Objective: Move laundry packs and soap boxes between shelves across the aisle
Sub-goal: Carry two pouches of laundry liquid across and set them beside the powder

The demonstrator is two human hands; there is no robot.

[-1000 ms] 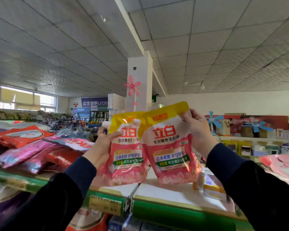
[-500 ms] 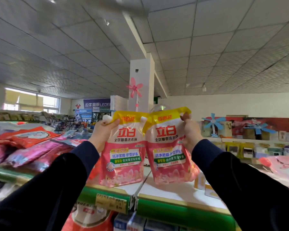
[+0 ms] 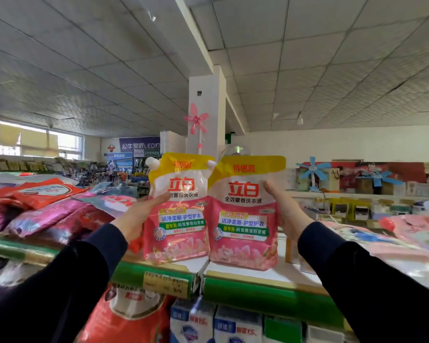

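Two pink and yellow laundry packs stand upright side by side on the white top shelf [image 3: 278, 273]. My left hand [image 3: 138, 216] holds the left laundry pack [image 3: 181, 219] at its left edge, thumb on the front and fingers hidden behind it. My right hand [image 3: 286, 214] holds the right laundry pack [image 3: 243, 219] at its right edge in the same way. The bottoms of both packs rest on the shelf near its green front rail [image 3: 245, 290].
Red and purple detergent bags [image 3: 42, 209] lie piled on the shelf to the left. Pink packs [image 3: 411, 233] lie to the right, and small boxes [image 3: 291, 253] sit behind the right pack. Soap boxes [image 3: 216, 323] and a red bag [image 3: 129, 315] fill the shelf below. A white pillar [image 3: 206, 115] rises behind.
Both packs came down from mid-air and now stand on the top shelf. My hands slid from the packs' yellow tops down to their outer edges.
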